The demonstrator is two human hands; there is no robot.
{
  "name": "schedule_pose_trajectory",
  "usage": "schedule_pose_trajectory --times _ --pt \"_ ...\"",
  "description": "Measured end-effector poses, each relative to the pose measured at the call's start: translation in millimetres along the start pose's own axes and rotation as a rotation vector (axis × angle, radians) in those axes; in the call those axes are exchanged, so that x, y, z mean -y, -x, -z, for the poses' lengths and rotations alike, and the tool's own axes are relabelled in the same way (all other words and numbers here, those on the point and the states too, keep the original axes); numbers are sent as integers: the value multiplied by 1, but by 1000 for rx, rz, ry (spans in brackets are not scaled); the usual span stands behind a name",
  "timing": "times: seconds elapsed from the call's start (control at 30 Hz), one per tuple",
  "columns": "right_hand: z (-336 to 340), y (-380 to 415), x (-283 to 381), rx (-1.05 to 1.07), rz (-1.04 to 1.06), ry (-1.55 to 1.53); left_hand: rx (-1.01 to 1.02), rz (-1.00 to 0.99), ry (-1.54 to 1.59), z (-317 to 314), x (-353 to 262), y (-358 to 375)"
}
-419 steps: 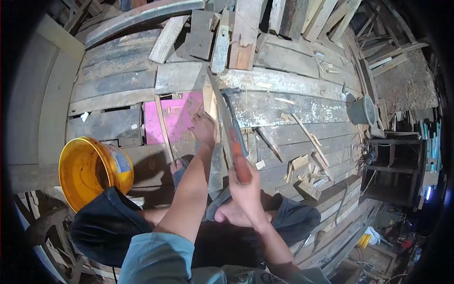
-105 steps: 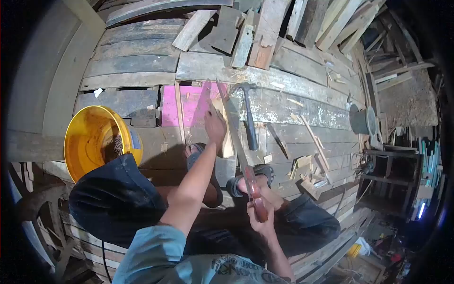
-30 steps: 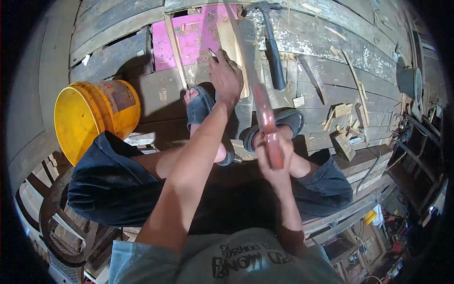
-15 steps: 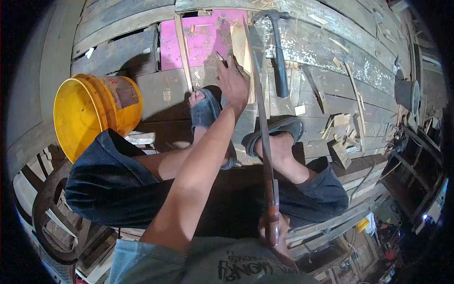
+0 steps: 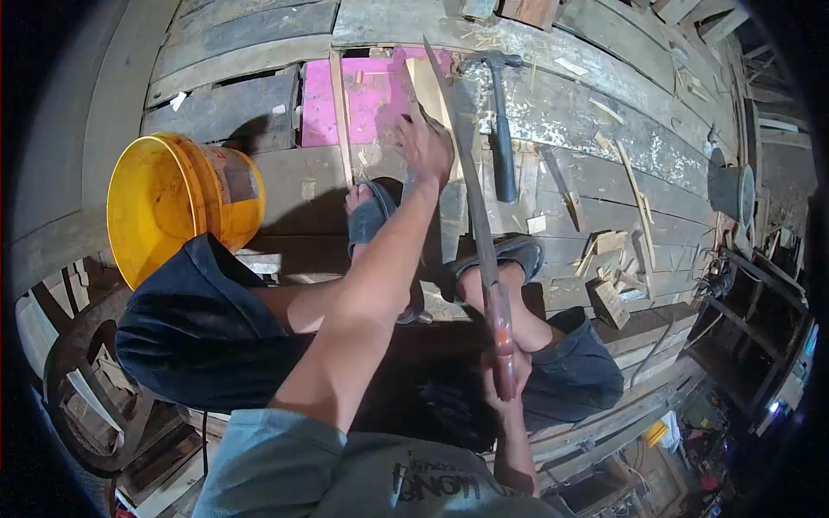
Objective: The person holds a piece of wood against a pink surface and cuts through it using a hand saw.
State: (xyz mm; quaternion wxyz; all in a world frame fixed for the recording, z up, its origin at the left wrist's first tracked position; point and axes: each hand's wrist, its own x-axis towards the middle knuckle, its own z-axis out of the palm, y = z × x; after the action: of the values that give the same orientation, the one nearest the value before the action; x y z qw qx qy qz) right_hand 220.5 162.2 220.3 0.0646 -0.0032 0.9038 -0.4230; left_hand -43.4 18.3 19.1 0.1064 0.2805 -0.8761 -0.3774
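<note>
My right hand (image 5: 508, 373) is closed around the reddish-brown handle of a handsaw (image 5: 477, 203), whose long blade is seen nearly edge-on and points away from me. Forward of my feet, my left hand (image 5: 426, 148) grips a pale wooden board (image 5: 429, 91) beside the blade. Part of that board is hidden under the hand and the saw. The blade runs along the board's right side in this view. Just right of the blade lies a hammer (image 5: 503, 129), its head away from me.
A yellow bucket (image 5: 155, 216) lies tipped on its side at the left. A pink panel (image 5: 319, 108) is set among the floor planks, with a thin wood strip (image 5: 340, 121) across it. Wood offcuts (image 5: 611, 302) and strips are scattered at the right. My sandalled feet flank the work.
My right hand and the saw handle have moved forward, away from my body. The blade tip has swung somewhat left. My left hand stays at the board, and the view has shifted slightly.
</note>
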Motion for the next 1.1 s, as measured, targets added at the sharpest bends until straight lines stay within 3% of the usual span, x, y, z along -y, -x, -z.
schedule_pose_trajectory --times 0.03,0.1,0.13,0.17,0.27,0.43,0.47,0.53,0.6,0.73,0.87,0.9,1.07,1.1 --pt "3 1 -12 -2 -36 -91 70 84 23 -6 2 -11" --pt "12 -6 -16 24 -201 -223 20 31 32 -8 8 -14" --pt "13 -10 -15 -7 -176 -177 -1 5 35 -9 8 -16" --pt "13 -6 -17 -14 -185 -206 102 190 247 -12 8 -19" --pt "21 12 -6 37 -132 -155 14 4 97 -15 9 -17" --pt "32 54 1 -9 -228 -232 55 0 65 -14 11 -18" --pt "34 47 -8 57 -136 -155 54 -7 72 -16 17 -14" --pt "11 30 -38 -28 -156 -190 42 -27 105 -17 17 -16" --pt "14 3 -37 58 -284 -306 -9 53 254 -13 8 -21" --pt "22 9 -27 94 -47 -169 41 8 212 -4 4 -16" --pt "41 44 -19 103 -167 -107 40 -56 64 -2 -1 -22" --pt "37 42 -15 45 -225 -220 30 -96 48 -3 2 -23" --pt "10 -10 -26 93 -58 -180 30 -126 90 -36 40 -27" --pt "7 -13 -28 92 -46 -167 112 -80 134 -30 39 -27"
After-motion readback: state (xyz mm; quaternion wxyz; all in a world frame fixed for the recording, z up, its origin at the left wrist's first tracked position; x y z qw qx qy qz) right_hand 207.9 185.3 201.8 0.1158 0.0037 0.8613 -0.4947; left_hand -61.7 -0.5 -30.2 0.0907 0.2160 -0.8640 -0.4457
